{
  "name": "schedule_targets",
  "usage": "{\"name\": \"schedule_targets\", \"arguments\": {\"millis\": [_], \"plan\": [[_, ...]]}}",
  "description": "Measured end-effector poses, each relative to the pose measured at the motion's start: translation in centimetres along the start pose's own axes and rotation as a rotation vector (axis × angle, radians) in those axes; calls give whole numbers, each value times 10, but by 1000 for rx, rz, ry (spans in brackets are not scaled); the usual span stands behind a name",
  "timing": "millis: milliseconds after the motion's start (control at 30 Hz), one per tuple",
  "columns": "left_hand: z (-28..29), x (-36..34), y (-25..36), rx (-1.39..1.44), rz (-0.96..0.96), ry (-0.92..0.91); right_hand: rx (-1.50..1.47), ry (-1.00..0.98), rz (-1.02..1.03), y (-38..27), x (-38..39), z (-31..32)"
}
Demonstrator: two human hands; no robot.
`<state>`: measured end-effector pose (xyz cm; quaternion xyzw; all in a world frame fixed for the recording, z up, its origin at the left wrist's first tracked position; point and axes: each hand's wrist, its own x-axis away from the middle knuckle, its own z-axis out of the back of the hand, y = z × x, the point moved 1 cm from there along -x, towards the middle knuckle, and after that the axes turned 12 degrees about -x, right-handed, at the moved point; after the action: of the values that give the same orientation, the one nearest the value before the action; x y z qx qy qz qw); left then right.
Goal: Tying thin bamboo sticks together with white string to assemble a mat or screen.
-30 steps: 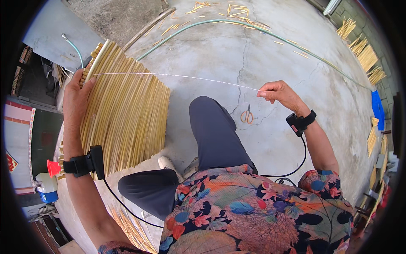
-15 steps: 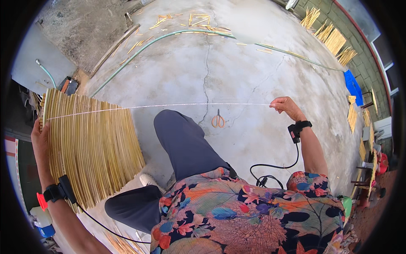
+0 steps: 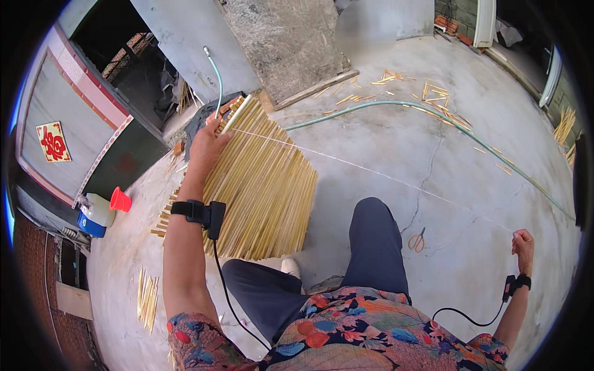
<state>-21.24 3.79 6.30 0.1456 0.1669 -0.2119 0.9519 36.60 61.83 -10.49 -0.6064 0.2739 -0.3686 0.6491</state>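
Note:
A mat of straw-coloured stalks [image 3: 266, 185], laid side by side, slants in front of my left knee. My left hand [image 3: 209, 148] is closed round its far left edge, the fingers partly hidden behind it; the thumb is by a pale stalk at that edge. From there a thin white string [image 3: 346, 162] runs taut across the mat and over the floor to the right. My right hand [image 3: 523, 248], held well out to the side, pinches the string's other end. A pair of scissors [image 3: 419, 242] with orange handles lies on the floor, right of my knee.
A green hose [image 3: 371, 106] curves across the concrete floor. Loose stalks [image 3: 436, 96] are scattered beyond it, and more cut stalks [image 3: 147, 302] lie at the left. By the left wall stand a red bucket [image 3: 120, 200] and a whitish jug [image 3: 99, 210].
My view has turned to the left, so the mat now appears nearer the middle. The string, level before, now slopes down toward my right hand. Both hands keep their hold.

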Motion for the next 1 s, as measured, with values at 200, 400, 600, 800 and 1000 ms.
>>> {"name": "schedule_targets", "arguments": {"millis": [200, 400, 600, 800, 1000], "plan": [[8, 8, 13, 32, 9, -15, -85, 24, 108, -6, -21, 17], [7, 9, 13, -31, 40, -6, -107, 78, 175, -15, -37, 31], [8, 9, 14, -56, 55, -19, -210, 157, 255, -32, -51, 40], [3, 9, 4, 1, 16, 14, -80, 174, 212, -48, -50, 24], [1, 7, 2, -4, 30, 6, 126, 145, 153, -46, -49, 28]]}}
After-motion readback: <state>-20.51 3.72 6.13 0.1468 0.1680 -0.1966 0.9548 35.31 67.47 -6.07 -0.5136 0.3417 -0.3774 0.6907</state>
